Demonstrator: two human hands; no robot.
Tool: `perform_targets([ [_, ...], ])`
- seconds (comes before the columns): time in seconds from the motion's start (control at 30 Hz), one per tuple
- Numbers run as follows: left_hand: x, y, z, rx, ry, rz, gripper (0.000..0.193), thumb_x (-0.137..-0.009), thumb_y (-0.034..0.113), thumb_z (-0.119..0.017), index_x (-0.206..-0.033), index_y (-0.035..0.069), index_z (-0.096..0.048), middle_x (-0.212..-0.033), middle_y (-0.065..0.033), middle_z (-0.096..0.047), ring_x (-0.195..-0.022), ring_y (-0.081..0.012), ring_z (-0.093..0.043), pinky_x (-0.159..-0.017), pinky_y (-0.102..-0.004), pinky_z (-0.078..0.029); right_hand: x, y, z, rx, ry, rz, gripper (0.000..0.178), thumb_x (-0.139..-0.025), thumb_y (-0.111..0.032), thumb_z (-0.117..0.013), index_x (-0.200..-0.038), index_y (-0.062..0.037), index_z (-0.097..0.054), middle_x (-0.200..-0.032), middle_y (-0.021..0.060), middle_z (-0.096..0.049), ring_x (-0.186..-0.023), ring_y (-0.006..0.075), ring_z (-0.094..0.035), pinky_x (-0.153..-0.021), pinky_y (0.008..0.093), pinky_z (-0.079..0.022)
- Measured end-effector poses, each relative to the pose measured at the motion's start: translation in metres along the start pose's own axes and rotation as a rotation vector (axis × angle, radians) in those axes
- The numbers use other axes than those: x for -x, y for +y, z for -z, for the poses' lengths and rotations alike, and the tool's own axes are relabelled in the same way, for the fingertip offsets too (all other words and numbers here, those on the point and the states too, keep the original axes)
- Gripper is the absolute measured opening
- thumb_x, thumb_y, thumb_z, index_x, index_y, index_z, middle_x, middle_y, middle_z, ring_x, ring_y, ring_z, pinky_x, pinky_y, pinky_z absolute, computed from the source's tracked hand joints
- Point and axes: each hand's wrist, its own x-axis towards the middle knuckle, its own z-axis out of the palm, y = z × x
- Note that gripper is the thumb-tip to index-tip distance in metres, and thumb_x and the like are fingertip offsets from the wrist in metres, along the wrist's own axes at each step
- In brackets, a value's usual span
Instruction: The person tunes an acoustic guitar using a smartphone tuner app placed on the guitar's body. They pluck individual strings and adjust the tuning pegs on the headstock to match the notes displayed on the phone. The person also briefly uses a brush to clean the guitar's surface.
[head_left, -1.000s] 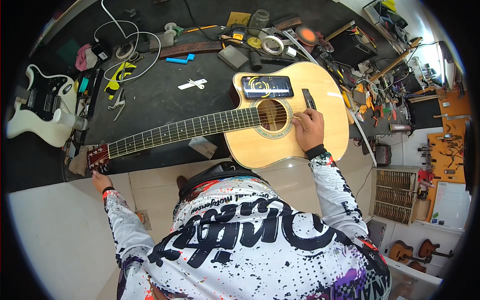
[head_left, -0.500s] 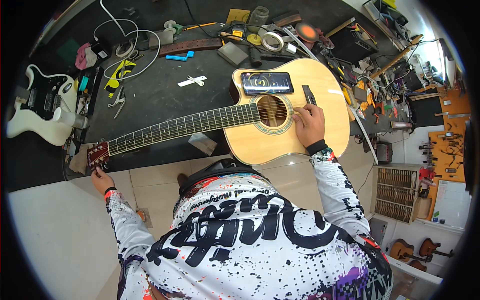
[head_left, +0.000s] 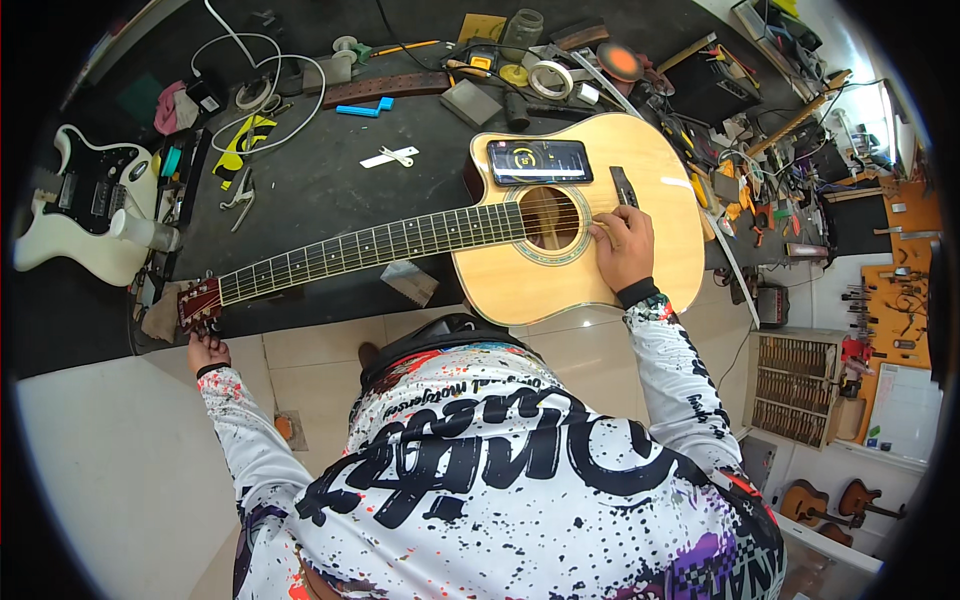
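Observation:
An acoustic guitar (head_left: 640, 270) with a pale top lies face up on the dark workbench, its neck pointing left. At the red-brown headstock (head_left: 200, 304), my left hand (head_left: 207, 352) has its fingers closed around a tuning peg at the near edge; the peg is mostly hidden. Over the strings, just right of the soundhole (head_left: 546, 220), my right hand (head_left: 627, 246) is curled, thumb and fingers together. Whether a pick is between them cannot be seen. A phone (head_left: 539, 162) with a lit dial display rests on the guitar's top, above the soundhole.
Behind the neck lie a blue string winder (head_left: 365, 107), a white strip (head_left: 390, 157) and pliers (head_left: 240, 200). A white electric guitar (head_left: 105, 220) is at far left. Tape (head_left: 550, 80), a grey block (head_left: 470, 104) and crowded tools line the back and right. A metal scraper (head_left: 409, 283) sits beneath the neck.
My left hand has turned at the wrist by the tuning peg. The phone's dial display has changed. My right hand stays by the strings, and the whole view has shifted slightly.

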Motion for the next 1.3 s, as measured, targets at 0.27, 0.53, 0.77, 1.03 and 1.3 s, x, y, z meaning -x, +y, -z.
perform_targets([
  [0.27,0.024,-0.012,-0.014,-0.526,0.289,-0.326,0.043,-0.102,0.047,-0.04,-0.089,0.01,-0.06,-0.059,-0.0009,-0.047,-0.045,-0.0117,-0.036,-0.041,-0.0263,-0.028,-0.003,-0.003,0.0,0.004,-0.018,0.009,0.022,-0.079,-0.015,-0.076,-0.1,-0.0108,-0.072,-0.097,0.0082,-0.06,-0.095,0.0298,-0.057,-0.082,0.0411,-0.047],
  [0.53,0.023,0.007,-0.011,-0.009,0.016,0.006,0.017,-0.098,0.028,-0.048,-0.086,0.016,-0.047,-0.058,0.0057,-0.034,-0.052,-0.0113,-0.038,-0.049,-0.0288,-0.028,-0.001,0.0,-0.001,0.007,-0.006,0.021,0.015,-0.079,-0.014,-0.076,-0.092,-0.0088,-0.071,-0.097,0.0081,-0.06,-0.093,0.03,-0.056,-0.081,0.0414,-0.046],
  [0.77,0.026,0.01,-0.009,0.091,-0.025,0.148,0.02,-0.101,0.029,-0.048,-0.086,0.015,-0.049,-0.064,0.0057,-0.04,-0.052,-0.0113,-0.035,-0.051,-0.0279,-0.026,-0.001,0.001,-0.002,0.001,-0.004,0.027,0.015,-0.079,-0.014,-0.076,-0.092,-0.0088,-0.072,-0.096,0.0083,-0.06,-0.093,0.0303,-0.057,-0.08,0.0413,-0.046],
  [1.03,0.054,-0.023,-0.027,-1.308,0.328,-0.999,0.046,-0.104,0.036,-0.038,-0.112,-0.003,-0.061,-0.109,-0.0277,-0.065,-0.102,-0.0479,-0.059,-0.086,-0.0504,-0.047,0.001,0.0,0.0,0.024,-0.007,0.003,0.015,-0.08,-0.014,-0.076,-0.094,-0.0088,-0.072,-0.096,0.0087,-0.06,-0.094,0.0303,-0.057,-0.081,0.0411,-0.047],
  [1.3,-0.011,-0.021,0.004,-0.703,0.306,-0.636,0.05,-0.105,0.035,-0.036,-0.116,-0.004,-0.065,-0.114,-0.024,-0.068,-0.107,-0.0412,-0.063,-0.09,-0.0449,-0.048,-0.004,-0.003,-0.001,0.001,-0.001,0.017,0.018,-0.08,-0.015,-0.076,-0.096,-0.0092,-0.072,-0.096,0.0087,-0.06,-0.094,0.0302,-0.057,-0.081,0.0413,-0.047],
])
